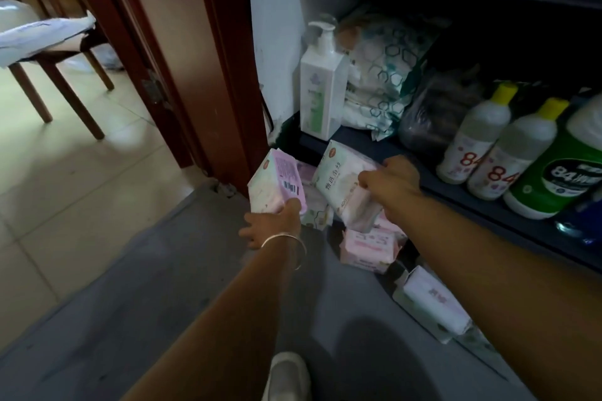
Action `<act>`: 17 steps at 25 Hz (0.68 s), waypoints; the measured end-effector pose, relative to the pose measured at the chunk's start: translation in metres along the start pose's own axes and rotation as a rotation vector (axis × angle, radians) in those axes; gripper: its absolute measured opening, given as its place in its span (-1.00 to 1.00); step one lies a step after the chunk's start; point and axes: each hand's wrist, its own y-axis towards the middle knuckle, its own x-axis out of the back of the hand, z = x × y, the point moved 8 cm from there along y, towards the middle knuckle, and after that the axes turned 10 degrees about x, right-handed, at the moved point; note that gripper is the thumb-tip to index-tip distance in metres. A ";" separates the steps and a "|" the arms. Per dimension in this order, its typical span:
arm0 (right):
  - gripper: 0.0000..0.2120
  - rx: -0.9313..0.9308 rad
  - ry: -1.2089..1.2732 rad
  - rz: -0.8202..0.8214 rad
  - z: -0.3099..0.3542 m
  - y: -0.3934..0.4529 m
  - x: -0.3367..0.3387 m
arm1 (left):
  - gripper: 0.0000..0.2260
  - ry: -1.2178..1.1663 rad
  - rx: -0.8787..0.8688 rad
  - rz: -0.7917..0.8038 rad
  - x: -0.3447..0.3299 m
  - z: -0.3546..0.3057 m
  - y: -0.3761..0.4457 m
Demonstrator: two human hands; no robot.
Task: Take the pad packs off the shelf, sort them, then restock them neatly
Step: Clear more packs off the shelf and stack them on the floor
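We hold two pad packs, one in each hand, low in front of the dark shelf (456, 202). Our left hand (272, 226) grips the bottom of a pink pack (277, 185) with a barcode on its side, fingers curled round it from below; a bangle (286, 246) sits on that wrist. Our right hand (389, 181) clasps a white pack (342, 184) by its right edge, thumb on the front and fingers wrapped behind, just at the shelf's front lip.

Below and between our hands we count more packs on the lower level: one pale pack (317, 208) partly hidden behind the two we hold, one pink pack (369, 249) lying flat under our right forearm, and one white pack (433, 303) further toward us, tilted. How many more lie beneath them we cannot tell.

On the shelf above stand one white pump bottle (322, 91) at the left, one bag with a hexagon pattern (384, 75) beside it, one dark plastic bag (436, 111), two bottles with yellow caps (498, 143) side by side, and one green bottle (566, 169) at the right.

One wooden chair (62, 75) stands beyond the door frame (208, 52), on the tiled floor.
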 end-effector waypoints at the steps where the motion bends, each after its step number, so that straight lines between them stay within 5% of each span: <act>1: -0.43 0.012 0.002 0.010 -0.001 0.002 -0.006 | -0.27 -0.041 0.038 -0.005 -0.006 0.008 0.006; 12: -0.44 0.186 0.024 0.089 -0.013 0.035 -0.052 | -0.38 -0.486 0.219 -0.038 -0.065 0.052 0.026; 17: -0.45 0.234 0.003 0.131 -0.013 0.052 -0.065 | -0.55 -0.592 0.292 0.139 -0.102 0.048 0.053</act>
